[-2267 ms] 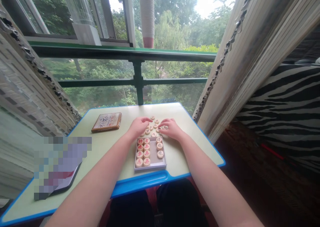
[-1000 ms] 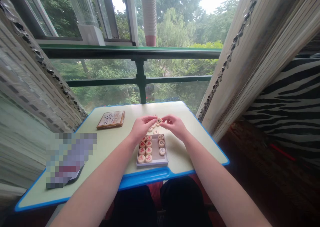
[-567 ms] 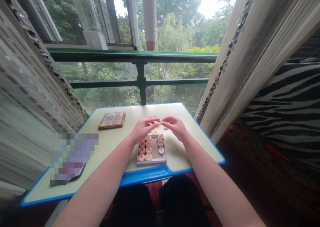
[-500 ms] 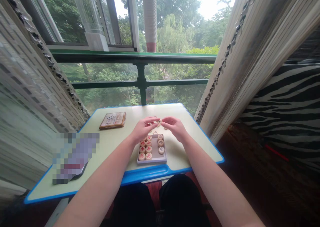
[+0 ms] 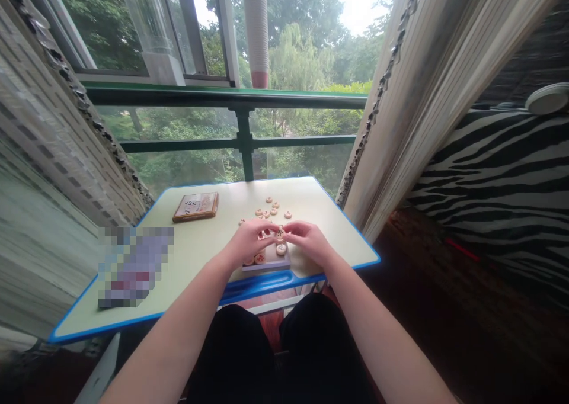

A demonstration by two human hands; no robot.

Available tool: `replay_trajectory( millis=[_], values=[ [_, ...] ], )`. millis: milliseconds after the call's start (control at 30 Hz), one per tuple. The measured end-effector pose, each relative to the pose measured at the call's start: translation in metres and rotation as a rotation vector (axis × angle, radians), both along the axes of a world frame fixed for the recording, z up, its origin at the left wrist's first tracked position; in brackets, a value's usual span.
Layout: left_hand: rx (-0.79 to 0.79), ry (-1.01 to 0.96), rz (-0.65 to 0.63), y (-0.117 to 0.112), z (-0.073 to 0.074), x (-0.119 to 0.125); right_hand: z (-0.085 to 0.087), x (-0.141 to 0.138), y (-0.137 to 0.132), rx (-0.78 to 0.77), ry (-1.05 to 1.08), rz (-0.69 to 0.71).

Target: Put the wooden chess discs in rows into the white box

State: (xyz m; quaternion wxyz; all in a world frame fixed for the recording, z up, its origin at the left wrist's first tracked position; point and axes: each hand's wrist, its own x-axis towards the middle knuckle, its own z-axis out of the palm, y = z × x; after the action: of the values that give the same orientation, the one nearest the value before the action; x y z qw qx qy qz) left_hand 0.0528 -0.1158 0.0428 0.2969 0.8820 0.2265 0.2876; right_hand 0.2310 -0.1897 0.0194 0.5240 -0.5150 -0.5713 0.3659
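Note:
Between the fingertips of my left hand (image 5: 249, 239) and my right hand (image 5: 307, 240) is a round wooden Chinese chess piece (image 5: 280, 233) with a dark character. Both hands pinch it over the shallow open box (image 5: 272, 266). Inside the box, another dark-marked piece (image 5: 281, 249) lies near the right side, and a red-marked piece (image 5: 259, 258) lies at the front left. My left hand covers much of the box's left part. Several loose pieces, among them a far one (image 5: 269, 199) and one at the right (image 5: 288, 214), lie on the table beyond my hands.
The pale table (image 5: 338, 232) has a blue edge. A brown flat box lid (image 5: 195, 207) lies at the back left, with a blurred-out flat object (image 5: 137, 268) nearer me. Beyond are a green railing (image 5: 244, 99) and a curtain (image 5: 400, 114) at the right.
Both hands have come nearer to me with the chess piece, from beyond the box to over it. The loose pieces behind now show. The camera view has shifted slightly.

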Motion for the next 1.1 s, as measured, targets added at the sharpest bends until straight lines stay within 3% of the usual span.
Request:
replay_trajectory(
  millis=[167,467,667,1100],
  values=[
    [0.078,0.037,0.007,-0.008,-0.006,-0.004,-0.001,-0.003,-0.01,0.006,-0.197,-0.037],
    [0.15,0.009,-0.066,-0.006,-0.014,-0.003,-0.003,-0.008,-0.024,0.004,-0.279,-0.122],
    [0.185,0.06,-0.045,-0.005,-0.017,-0.002,-0.003,-0.01,-0.026,-0.007,-0.361,-0.153],
    [0.141,0.141,0.008,-0.011,-0.013,0.002,-0.007,-0.009,-0.022,-0.027,-0.491,-0.175]
  ],
)
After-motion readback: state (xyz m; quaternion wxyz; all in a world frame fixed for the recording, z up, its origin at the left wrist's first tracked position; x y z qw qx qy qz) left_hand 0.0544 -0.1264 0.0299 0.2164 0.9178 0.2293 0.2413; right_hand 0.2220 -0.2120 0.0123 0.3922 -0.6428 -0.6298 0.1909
